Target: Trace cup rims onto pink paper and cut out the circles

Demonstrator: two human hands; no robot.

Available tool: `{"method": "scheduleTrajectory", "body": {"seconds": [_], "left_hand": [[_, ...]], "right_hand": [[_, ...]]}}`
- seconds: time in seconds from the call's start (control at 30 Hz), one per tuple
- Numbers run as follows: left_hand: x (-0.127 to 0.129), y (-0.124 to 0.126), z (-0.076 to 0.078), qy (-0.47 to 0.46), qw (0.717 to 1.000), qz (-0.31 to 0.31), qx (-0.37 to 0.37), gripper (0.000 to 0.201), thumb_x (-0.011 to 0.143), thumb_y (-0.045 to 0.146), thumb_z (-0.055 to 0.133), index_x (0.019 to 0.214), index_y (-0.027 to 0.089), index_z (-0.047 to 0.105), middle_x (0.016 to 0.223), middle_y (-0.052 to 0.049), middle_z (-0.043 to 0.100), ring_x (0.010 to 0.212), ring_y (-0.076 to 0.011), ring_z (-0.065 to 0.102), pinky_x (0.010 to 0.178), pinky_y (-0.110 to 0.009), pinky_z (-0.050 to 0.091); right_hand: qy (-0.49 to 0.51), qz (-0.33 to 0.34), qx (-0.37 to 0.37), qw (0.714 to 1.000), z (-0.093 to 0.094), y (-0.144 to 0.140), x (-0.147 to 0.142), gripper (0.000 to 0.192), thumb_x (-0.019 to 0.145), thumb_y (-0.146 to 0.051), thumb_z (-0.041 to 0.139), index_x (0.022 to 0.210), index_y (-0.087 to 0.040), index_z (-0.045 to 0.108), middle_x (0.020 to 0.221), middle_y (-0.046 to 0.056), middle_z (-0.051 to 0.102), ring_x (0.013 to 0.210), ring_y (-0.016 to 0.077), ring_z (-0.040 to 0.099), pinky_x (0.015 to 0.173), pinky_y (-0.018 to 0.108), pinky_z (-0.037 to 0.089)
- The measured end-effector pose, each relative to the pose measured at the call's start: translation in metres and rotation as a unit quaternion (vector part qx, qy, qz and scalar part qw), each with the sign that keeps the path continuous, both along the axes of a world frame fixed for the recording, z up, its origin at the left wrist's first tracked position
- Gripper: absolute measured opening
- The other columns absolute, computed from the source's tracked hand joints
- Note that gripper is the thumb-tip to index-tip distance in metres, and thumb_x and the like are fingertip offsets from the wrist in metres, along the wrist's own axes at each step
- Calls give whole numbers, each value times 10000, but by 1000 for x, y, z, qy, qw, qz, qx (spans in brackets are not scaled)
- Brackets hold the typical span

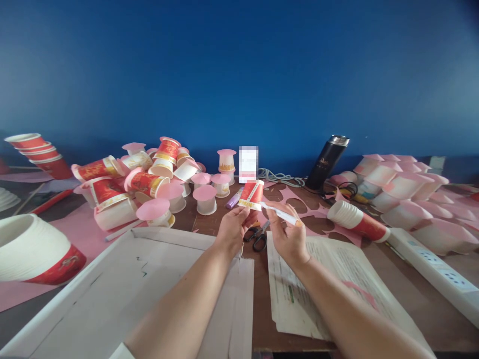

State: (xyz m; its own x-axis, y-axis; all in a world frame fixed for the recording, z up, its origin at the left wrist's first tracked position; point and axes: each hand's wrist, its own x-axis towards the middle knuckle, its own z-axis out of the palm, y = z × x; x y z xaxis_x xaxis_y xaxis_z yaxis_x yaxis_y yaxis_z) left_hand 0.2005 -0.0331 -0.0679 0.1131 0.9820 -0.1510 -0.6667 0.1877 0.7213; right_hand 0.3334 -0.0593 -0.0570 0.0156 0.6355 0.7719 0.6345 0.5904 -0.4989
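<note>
My left hand [235, 224] pinches a red paper cup [251, 195]; my right hand's [287, 234] grip is closed around a white glue stick [280, 213].

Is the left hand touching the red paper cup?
Touching. The head view shows the left hand pinching the lower edge of the red paper cup between its fingertips, with no gap.
</note>
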Motion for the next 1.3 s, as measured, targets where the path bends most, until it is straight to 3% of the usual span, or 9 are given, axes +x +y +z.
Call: {"method": "scheduleTrajectory", "body": {"seconds": [0.37, 0.97, 1.17, 1.3], "left_hand": [[-3, -3, 7, 4, 1000, -1, -17, 79, 838, 115, 572, 842, 90, 646, 794, -87, 683, 732, -123, 664, 692, -222, 537], [-2, -4, 9, 6, 1000, 0, -12, 82, 837, 107, 572, 827, 87, 651, 794, -90, 686, 732, -122, 666, 720, -228, 539], [-1, -4, 8, 2, 1000, 14, -17, 81, 838, 94, 563, 814, 87, 640, 765, -83, 679, 724, -124, 665, 713, -232, 541], [-2, -4, 8, -9, 1000, 8, -11, 85, 840, 90, 559, 806, 88, 637, 756, -78, 676, 715, -119, 664, 719, -229, 543]], "right_hand": [[-22, 1, -30, 999, 1, 0, 0, 215, 917, -300, 485, 1006, -224, 666, 980, 64, 703, 926, 220, 633, 891, 398, 451], [-21, 4, -27, 999, 2, 0, 0, 210, 915, -298, 491, 992, -221, 670, 961, 56, 707, 920, 210, 640, 877, 374, 453], [-19, -44, -26, 998, 3, 0, 2, 229, 913, -334, 490, 947, -213, 681, 900, 62, 707, 853, 206, 654, 844, 360, 473], [-26, -23, -32, 999, 3, 0, 1, 238, 916, -333, 482, 962, -210, 680, 935, 69, 706, 892, 212, 644, 861, 368, 463]]}}
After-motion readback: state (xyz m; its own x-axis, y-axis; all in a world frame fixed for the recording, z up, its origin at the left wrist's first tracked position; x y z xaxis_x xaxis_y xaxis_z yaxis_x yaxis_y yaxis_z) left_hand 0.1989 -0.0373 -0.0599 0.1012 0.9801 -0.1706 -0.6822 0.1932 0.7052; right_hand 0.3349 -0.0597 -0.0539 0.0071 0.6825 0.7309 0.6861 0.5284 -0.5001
